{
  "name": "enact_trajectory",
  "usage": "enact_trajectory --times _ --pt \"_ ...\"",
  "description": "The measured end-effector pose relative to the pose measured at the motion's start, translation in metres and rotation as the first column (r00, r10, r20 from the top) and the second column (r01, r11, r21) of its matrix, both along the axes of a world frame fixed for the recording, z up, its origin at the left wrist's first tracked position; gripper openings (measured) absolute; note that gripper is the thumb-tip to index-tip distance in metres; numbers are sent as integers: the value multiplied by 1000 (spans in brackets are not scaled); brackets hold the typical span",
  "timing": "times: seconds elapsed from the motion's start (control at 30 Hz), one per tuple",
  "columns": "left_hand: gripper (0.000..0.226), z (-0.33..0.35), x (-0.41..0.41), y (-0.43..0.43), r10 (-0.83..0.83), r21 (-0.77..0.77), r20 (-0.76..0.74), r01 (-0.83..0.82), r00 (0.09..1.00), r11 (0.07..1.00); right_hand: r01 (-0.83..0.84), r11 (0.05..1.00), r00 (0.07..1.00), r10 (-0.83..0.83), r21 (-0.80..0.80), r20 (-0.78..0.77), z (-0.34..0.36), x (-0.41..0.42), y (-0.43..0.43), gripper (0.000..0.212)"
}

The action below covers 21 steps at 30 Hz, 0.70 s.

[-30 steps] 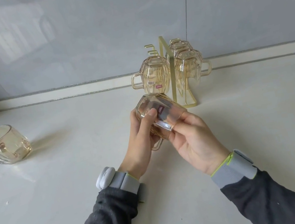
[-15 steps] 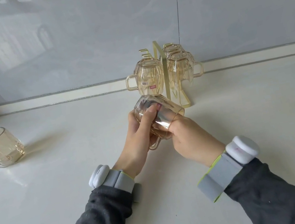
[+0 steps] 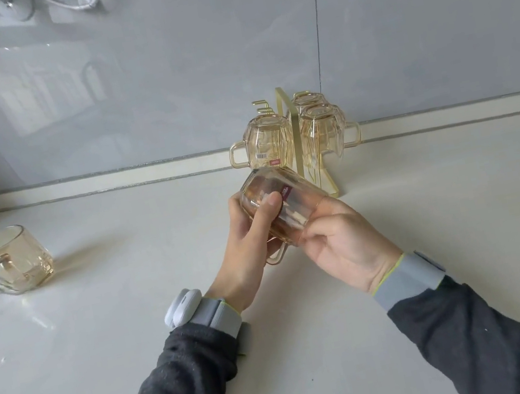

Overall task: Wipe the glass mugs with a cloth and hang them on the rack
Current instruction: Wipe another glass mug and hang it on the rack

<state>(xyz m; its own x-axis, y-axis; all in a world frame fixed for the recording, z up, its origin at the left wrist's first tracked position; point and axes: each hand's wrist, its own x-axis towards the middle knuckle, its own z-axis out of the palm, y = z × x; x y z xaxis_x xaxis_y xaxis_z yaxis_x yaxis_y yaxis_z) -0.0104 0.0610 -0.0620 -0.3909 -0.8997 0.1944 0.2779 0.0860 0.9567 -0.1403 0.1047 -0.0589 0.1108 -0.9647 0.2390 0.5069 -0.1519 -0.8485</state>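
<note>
Head view: the mug (image 3: 288, 205) lies tilted between both hands, near the rack (image 3: 294, 142). The left hand (image 3: 247, 251) grips its base end and the right hand (image 3: 340, 245) curls around its mouth. The right wrist has rolled back over since half a second ago, so I reckon it's still being wiped, not ready to hang.

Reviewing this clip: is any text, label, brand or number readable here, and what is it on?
Nothing is legible.
White barcode sticker on the hung mug left of the rack: bars show, digits too small to read.
Red sticker on the same mug: blurred.
Dark red sticker on the held mug: blurred.
</note>
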Motion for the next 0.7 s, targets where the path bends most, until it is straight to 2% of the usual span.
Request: enact_trajectory --times 0.03,0.1,0.27,0.37,0.43,0.47,0.5,0.57,0.63,0.7 --pt "49 0 0 0 -5 -9 -9 5 1000 1000 -39 999 995 38 8 96 0 -1 -1 78" --pt "48 2 -1 0 -15 -23 -37 14 999 1000 -73 997 982 72 -2 177 1 -2 -3 78" --pt "48 5 -2 0 -13 -18 -69 12 998 1000 -78 997 975 78 -10 208 3 -3 -5 76" --pt "49 5 -3 1 -7 -10 -57 7 998 1000 -38 999 990 40 -11 138 4 -1 -4 79" --pt "50 4 -3 1 -1 -11 -43 0 999 1000 31 999 999 -32 -35 -8 5 0 -6 78" --pt "49 4 -3 1 0 -11 -31 0 1000 1000 76 995 988 -84 -68 -130 4 0 -7 77" --pt "48 3 -3 1 -6 -11 -20 5 1000 1000 125 986 952 -151 -112 -267 1 0 -9 74" --pt "49 3 -3 0 0 -3 -8 0 1000 1000 205 953 792 -295 -223 -534 -5 -3 -12 63" --pt "58 3 -2 -1 19 3 1 -19 1000 1000 223 906 551 -422 -360 -720 -10 -6 -11 60" --pt "66 5 -3 1 30 -2 21 -30 999 1000 177 837 307 -547 -518 -779 -11 -10 -8 65"
